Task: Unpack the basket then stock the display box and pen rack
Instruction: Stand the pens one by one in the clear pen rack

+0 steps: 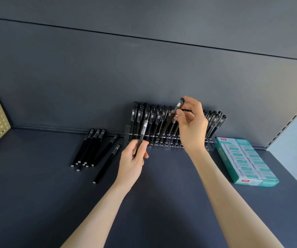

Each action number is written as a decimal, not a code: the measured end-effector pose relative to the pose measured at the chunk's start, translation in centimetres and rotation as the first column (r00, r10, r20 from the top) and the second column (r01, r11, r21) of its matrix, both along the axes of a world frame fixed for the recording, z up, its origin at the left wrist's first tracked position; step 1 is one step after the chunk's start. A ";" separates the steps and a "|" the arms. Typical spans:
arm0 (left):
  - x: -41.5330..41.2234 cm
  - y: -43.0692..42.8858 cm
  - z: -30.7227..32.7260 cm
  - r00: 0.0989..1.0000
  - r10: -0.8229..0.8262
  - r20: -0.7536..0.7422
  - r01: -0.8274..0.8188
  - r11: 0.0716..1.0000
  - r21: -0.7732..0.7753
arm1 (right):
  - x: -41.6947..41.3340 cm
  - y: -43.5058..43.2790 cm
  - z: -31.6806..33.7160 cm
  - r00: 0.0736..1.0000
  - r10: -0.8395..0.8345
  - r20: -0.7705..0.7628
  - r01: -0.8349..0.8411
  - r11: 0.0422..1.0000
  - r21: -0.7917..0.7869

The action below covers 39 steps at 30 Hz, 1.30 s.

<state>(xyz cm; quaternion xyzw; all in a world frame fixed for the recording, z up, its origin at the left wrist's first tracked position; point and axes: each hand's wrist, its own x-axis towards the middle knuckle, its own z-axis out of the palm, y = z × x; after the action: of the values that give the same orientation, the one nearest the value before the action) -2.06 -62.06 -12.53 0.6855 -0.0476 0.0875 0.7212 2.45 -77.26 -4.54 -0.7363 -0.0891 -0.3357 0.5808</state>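
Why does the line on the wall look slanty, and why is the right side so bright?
Head view: the wide-angle lens likely slants the wall seam; pale light washes out the right edge; print on the display box is too soft to read.

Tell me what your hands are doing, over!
Left hand grips black plastic pen. Right hand pinches second black pen above clear acrylic pen rack. Rack crowded.

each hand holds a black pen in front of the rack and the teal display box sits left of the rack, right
Not quite. The head view shows the teal display box right of the pen rack, not left. The rest holds: the left hand and right hand each hold a black pen.
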 end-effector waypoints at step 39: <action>-0.6 -0.5 0.8 0.991 -0.127 -0.040 0.125 0.991 -0.056 | -1.3 0.8 -2.5 0.989 0.066 -0.129 -0.081 0.990 -0.111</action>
<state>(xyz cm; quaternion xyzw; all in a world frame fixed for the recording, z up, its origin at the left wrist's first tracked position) -2.70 -62.52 -11.71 0.6632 -0.0726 0.0281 0.7444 1.15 -76.45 -7.01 -0.7847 -0.0990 -0.2614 0.5534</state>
